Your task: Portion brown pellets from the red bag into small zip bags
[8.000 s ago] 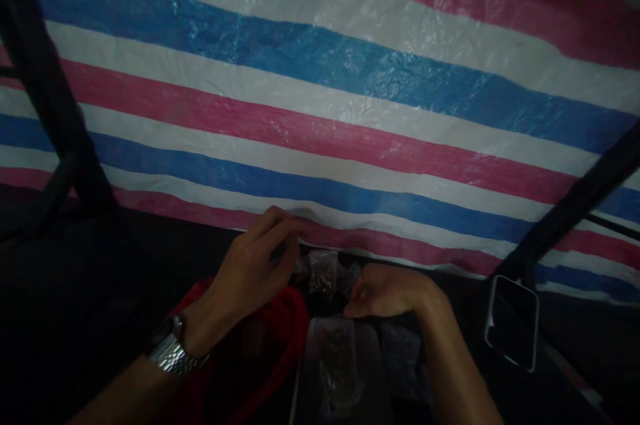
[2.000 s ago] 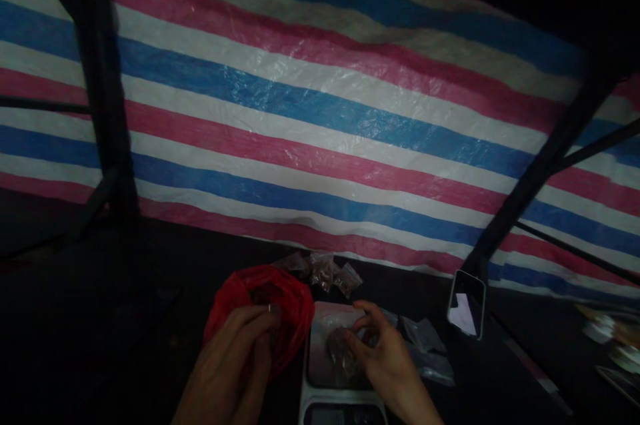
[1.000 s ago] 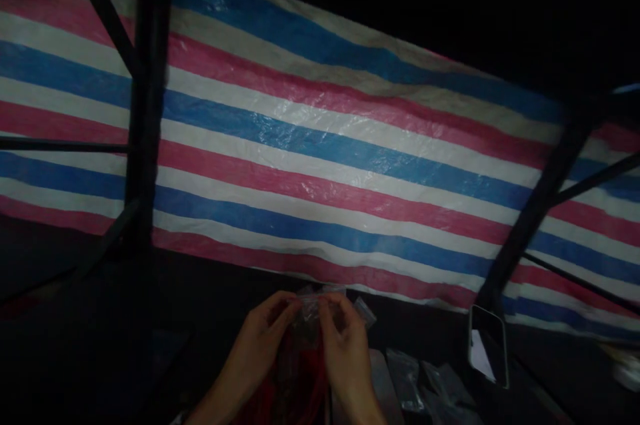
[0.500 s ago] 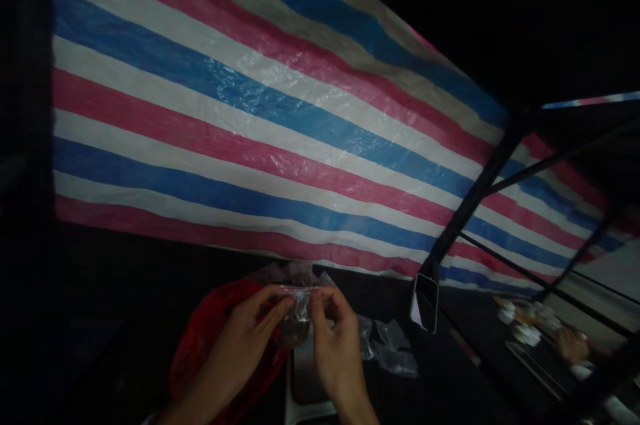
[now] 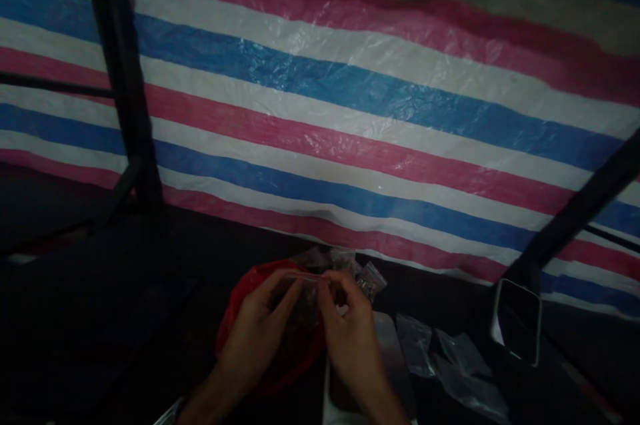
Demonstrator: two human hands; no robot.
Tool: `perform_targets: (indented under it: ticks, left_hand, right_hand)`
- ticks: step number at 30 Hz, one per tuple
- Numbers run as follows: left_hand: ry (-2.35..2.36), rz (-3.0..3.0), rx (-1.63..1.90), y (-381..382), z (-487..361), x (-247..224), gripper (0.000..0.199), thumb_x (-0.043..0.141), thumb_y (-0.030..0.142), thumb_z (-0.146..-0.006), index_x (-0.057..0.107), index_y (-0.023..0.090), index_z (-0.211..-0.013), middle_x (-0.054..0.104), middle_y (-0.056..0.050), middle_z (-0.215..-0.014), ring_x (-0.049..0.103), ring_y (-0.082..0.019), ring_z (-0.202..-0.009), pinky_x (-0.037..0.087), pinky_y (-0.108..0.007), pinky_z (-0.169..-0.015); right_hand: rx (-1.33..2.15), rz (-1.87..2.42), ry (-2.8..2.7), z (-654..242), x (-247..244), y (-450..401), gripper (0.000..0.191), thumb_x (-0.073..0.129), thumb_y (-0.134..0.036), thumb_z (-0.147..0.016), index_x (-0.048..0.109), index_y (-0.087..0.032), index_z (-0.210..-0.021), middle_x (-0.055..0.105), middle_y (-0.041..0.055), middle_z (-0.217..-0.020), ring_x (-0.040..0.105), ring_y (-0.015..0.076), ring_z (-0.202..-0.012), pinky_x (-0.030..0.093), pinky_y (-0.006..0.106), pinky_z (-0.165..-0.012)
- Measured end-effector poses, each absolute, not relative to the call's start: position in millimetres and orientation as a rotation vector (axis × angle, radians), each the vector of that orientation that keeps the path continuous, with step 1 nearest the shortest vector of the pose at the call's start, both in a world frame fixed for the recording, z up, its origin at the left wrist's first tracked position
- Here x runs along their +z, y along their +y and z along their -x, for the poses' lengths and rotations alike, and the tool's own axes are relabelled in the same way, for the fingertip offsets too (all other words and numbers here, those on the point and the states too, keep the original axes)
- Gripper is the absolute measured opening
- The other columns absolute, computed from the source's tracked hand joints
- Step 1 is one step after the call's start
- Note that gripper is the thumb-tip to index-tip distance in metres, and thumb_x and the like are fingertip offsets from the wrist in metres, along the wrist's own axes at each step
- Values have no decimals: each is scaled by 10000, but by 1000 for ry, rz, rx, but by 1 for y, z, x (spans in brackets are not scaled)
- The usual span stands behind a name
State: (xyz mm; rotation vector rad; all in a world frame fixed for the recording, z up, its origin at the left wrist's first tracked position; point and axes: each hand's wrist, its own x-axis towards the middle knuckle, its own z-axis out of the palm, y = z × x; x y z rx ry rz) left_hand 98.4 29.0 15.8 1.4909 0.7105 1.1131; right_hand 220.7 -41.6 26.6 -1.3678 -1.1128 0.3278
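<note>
Clear plastic pouch (image 5: 309,308), lower centre, was pinched at its mouth by the left hand (image 5: 257,325) and right hand (image 5: 353,338), fingertips closed, its seal unclear; flat pouches (image 5: 415,345), lower right, appeared unfilled; farther, centre, filled pouches (image 5: 371,280) seemed finished, below striped sheeting (image 5: 350,145).

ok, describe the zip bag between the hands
The zip bag is small, clear plastic, with a reddish line along its top edge. The left hand and right hand pinch its top corners, and it hangs over the red plastic bag. Too dim to tell its contents or whether it is sealed.
</note>
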Motion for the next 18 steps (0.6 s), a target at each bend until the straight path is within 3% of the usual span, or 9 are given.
perform_targets:
  ticks: [8, 12, 18]
  left_hand:
    - [732, -1464, 1140, 23, -107, 12, 298, 663, 506, -871, 763, 240, -961, 842, -46, -1029, 799, -234, -973, 634, -311, -909]
    - [724, -1437, 1126, 22, -109, 15, 280, 653, 507, -897, 739, 248, -958, 834, -42, -1050, 791, -234, -971, 631, -319, -904]
    - [706, -1398, 1090, 22, -118, 10, 274, 663, 505, -874, 730, 247, -941, 823, -49, -1059, 776, -246, -983, 626, -328, -901]
  right_hand:
    - [354, 1402, -1142, -228, 32, -37, 192, 628, -353, -934, 746, -213, -876, 744, 24, -864, 677, 193, -813, 531, 284, -752]
    - [418, 1362, -1121, -226, 34, -38, 216, 644, -395, -950, 766, -217, -957, 764, 33, -919, 695, 202, -852, 543, 285, -764]
    - [438, 1374, -1034, -228, 29, -42, 220, 688, -420, -909, 791, -227, -924, 752, 18, -829, 656, 186, -747, 523, 258, -675]
